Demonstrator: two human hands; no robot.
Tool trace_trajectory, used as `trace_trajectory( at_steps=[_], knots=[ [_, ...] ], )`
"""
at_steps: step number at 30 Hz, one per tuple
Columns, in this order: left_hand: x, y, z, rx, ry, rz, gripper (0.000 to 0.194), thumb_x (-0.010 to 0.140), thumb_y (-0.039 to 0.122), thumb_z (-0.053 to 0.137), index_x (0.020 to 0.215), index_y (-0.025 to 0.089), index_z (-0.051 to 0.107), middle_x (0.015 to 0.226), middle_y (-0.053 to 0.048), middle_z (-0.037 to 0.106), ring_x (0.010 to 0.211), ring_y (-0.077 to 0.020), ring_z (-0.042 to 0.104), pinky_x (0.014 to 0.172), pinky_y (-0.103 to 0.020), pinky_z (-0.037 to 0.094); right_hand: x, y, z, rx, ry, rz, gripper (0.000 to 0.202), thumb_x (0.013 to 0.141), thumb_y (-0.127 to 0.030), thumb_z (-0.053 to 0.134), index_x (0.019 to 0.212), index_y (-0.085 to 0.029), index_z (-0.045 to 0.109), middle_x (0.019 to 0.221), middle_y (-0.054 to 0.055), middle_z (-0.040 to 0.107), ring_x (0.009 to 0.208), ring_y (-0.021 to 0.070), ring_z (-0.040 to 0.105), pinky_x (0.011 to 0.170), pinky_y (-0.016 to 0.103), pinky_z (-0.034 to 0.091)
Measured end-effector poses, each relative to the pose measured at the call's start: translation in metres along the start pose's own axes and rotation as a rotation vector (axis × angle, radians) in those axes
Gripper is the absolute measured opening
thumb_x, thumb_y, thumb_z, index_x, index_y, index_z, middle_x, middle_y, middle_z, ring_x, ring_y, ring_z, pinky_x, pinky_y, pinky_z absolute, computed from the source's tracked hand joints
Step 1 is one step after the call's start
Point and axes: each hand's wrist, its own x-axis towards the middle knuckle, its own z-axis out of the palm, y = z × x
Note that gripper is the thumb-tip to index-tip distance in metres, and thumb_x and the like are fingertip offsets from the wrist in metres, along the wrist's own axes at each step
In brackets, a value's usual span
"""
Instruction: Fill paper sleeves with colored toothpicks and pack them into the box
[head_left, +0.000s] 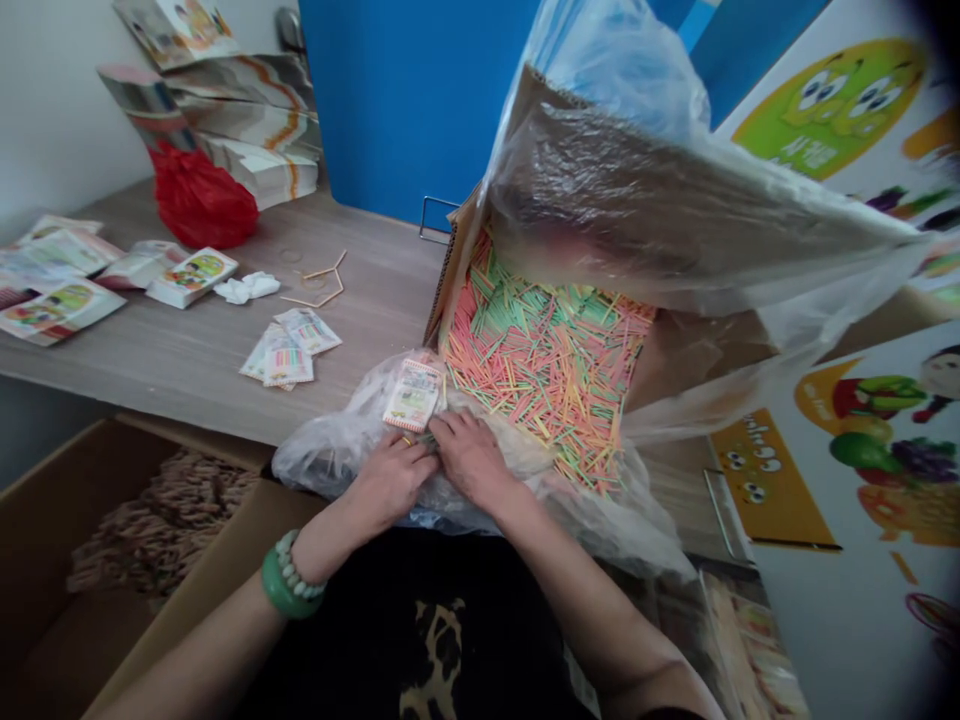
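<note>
My left hand, with a ring on one finger, and my right hand meet at the near left corner of a lined cardboard box. The fingers of both are bent and closed together; what they grip is hidden, though something small and greenish shows between the fingertips. Just beyond them a small printed packet lies on the clear plastic liner, close to my fingertips. To their right, the box holds a heap of thin pink, green, yellow and orange sticks.
Small printed packets lie on the wooden table at left, with rubber bands and a few loose sticks. Behind are a red plastic bag and stacked printed sheets. A cardboard box of brownish pieces stands lower left.
</note>
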Motion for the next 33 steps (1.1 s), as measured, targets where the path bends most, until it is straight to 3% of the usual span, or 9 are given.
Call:
trace_trajectory(
  at_steps=[7, 13, 17, 20, 25, 28, 30, 33],
  knots=[
    [0.008, 0.003, -0.007, -0.007, -0.157, -0.113, 0.02, 0.092, 0.012, 0.048, 0.089, 0.017, 0.068, 0.087, -0.007, 0.069, 0.089, -0.0262, 0.061, 0.086, -0.043, 0.043, -0.015, 0.012, -0.004, -0.087, -0.089, -0.015, 0.024, 0.098, -0.017, 0.043, 0.114, -0.021, 0.061, 0.111, 0.009, 0.065, 0.106, 0.0256, 0.055, 0.088, 0.038, 0.042],
    [0.01, 0.005, -0.009, 0.019, -0.189, -0.129, 0.022, 0.093, 0.014, 0.046, 0.089, 0.016, 0.068, 0.09, -0.009, 0.069, 0.091, -0.0266, 0.061, 0.086, -0.043, 0.043, -0.016, 0.003, -0.001, -0.152, -0.136, 0.071, 0.027, 0.095, -0.009, 0.039, 0.111, -0.013, 0.062, 0.107, 0.014, 0.065, 0.095, 0.0266, 0.062, 0.08, 0.038, 0.047],
    [0.01, 0.005, -0.01, 0.018, -0.185, -0.097, 0.022, 0.093, 0.014, 0.046, 0.09, 0.017, 0.068, 0.093, -0.009, 0.069, 0.096, -0.0268, 0.06, 0.09, -0.044, 0.043, -0.012, 0.003, -0.005, -0.057, -0.171, 0.157, 0.032, 0.089, -0.006, 0.04, 0.112, -0.017, 0.061, 0.112, 0.013, 0.066, 0.089, 0.0242, 0.065, 0.071, 0.034, 0.049],
    [0.01, 0.006, -0.014, 0.016, -0.174, -0.102, 0.022, 0.093, 0.014, 0.047, 0.093, 0.017, 0.069, 0.098, -0.009, 0.069, 0.096, -0.027, 0.06, 0.088, -0.044, 0.044, -0.012, 0.013, -0.017, 0.087, -0.11, 0.216, 0.031, 0.089, -0.011, 0.04, 0.111, -0.02, 0.06, 0.119, 0.01, 0.065, 0.094, 0.0233, 0.065, 0.072, 0.032, 0.049],
    [0.015, 0.008, -0.017, -0.007, -0.235, -0.124, 0.023, 0.092, 0.013, 0.046, 0.094, 0.017, 0.069, 0.101, -0.01, 0.07, 0.1, -0.0283, 0.061, 0.09, -0.046, 0.045, -0.012, 0.023, -0.033, 0.323, -0.128, 0.19, 0.022, 0.088, -0.012, 0.043, 0.091, -0.023, 0.062, 0.092, 0.003, 0.07, 0.087, 0.0198, 0.063, 0.075, 0.028, 0.046],
    [0.016, 0.009, -0.016, -0.037, -0.237, -0.141, 0.025, 0.091, 0.011, 0.045, 0.098, 0.015, 0.068, 0.102, -0.011, 0.071, 0.102, -0.0291, 0.061, 0.093, -0.048, 0.045, -0.01, 0.028, -0.037, 0.373, -0.106, 0.167, 0.022, 0.089, -0.013, 0.043, 0.09, -0.023, 0.063, 0.09, 0.003, 0.069, 0.086, 0.0193, 0.062, 0.077, 0.029, 0.045],
    [0.015, 0.009, -0.018, -0.071, -0.227, -0.143, 0.025, 0.088, 0.01, 0.047, 0.099, 0.015, 0.069, 0.102, -0.011, 0.071, 0.105, -0.0294, 0.061, 0.096, -0.049, 0.044, -0.005, 0.037, -0.04, 0.398, -0.028, 0.245, 0.024, 0.089, -0.014, 0.041, 0.093, -0.022, 0.064, 0.091, 0.003, 0.069, 0.087, 0.0185, 0.062, 0.079, 0.028, 0.045],
    [0.012, 0.003, -0.03, -0.257, -0.227, -0.124, 0.028, 0.082, 0.009, 0.055, 0.1, 0.02, 0.073, 0.106, -0.009, 0.072, 0.108, -0.0266, 0.062, 0.099, -0.045, 0.045, 0.012, 0.058, -0.045, 0.292, 0.129, 0.489, 0.031, 0.094, -0.019, 0.036, 0.108, -0.019, 0.064, 0.103, 0.007, 0.068, 0.097, 0.0201, 0.063, 0.085, 0.031, 0.046]
  ],
)
